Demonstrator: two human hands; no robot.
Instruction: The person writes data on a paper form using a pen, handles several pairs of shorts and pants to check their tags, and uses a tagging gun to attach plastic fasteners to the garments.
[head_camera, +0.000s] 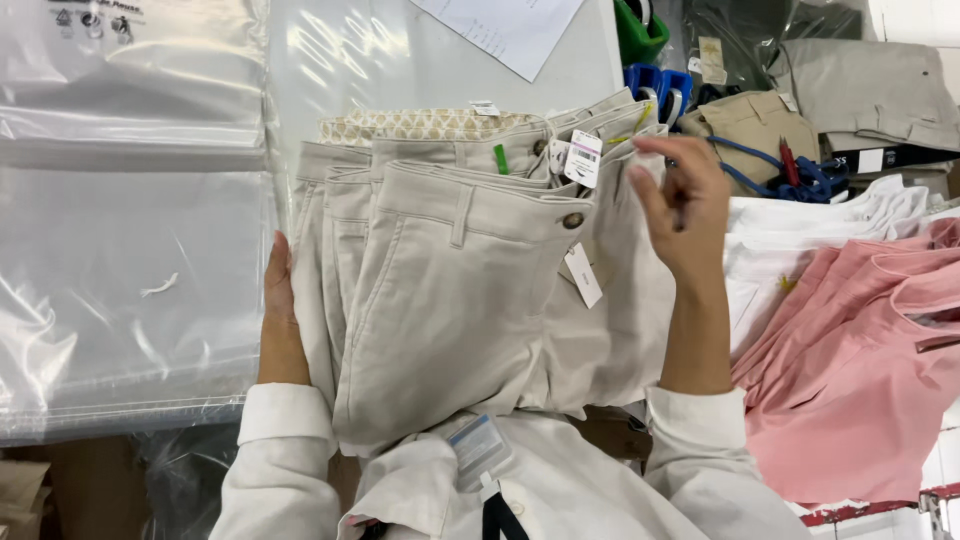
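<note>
Your left hand (280, 315) lies flat and open, fingers straight, pressed against the left side of a stack of folded beige trousers (455, 300) that sits in the middle of the table (380, 60), just in front of your body. It grips nothing; it only touches the edge of the stack. Your right hand (685, 215) is raised over the right side of the stack, fingers loosely curled with the thumb close to them; whether it pinches anything you cannot tell. A paper hang tag (583, 158) hangs from the waistbands near that hand, and a second tag (583, 275) lies lower on the top pair below a brown button (572, 220). Clear plastic bags (130, 250) cover the table's left side. Pink garments (860, 370) and white garments (830, 235) are piled at the right edge.
</note>
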